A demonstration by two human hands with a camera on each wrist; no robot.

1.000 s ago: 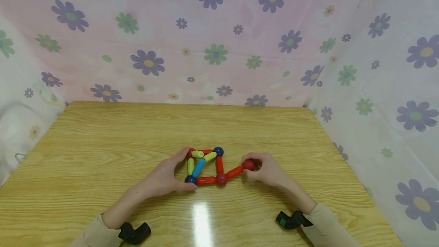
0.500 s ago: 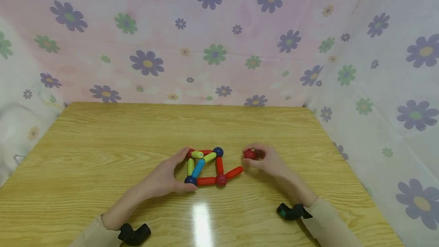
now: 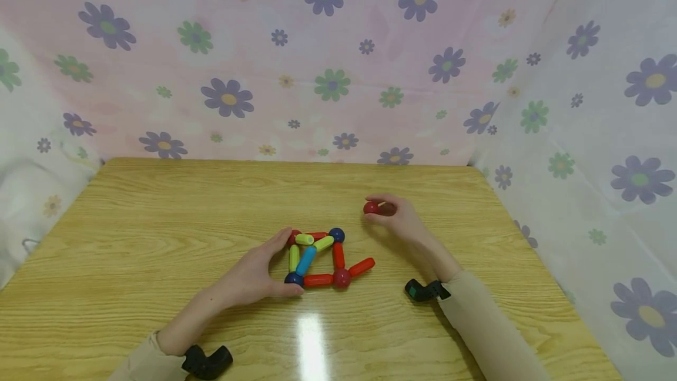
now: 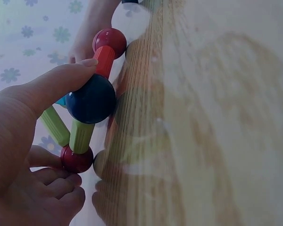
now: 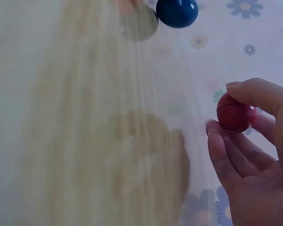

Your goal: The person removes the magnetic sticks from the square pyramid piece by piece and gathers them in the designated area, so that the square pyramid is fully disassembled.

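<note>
While gripping the left side of the plastic-looking frame of coloured rods and balls (image 3: 318,280) with a widely spread left hand (image 3: 252,272), thumb on the glossy dark-blue ball (image 4: 91,99) and fingers against the glossy dark-red ball (image 4: 77,160), has a loose glossy red ball (image 3: 371,209) pinched between thumb and fingers of the right hand (image 3: 400,217), nearly closed. Looks like a placing step, with the loose ball held above the pale wood-grain table (image 3: 211,204), beyond and to the right of the frame, touching none of it. Perhaps meant for the ball-less upper ends of the leaning sky-blue plastic rod (image 3: 306,261) and lime-green plastic rods (image 3: 324,243); cannot tell for sure. Probably calls next for steadying the frame, keeping the pinch, and lowering gently without jolting anything leaning.
</note>
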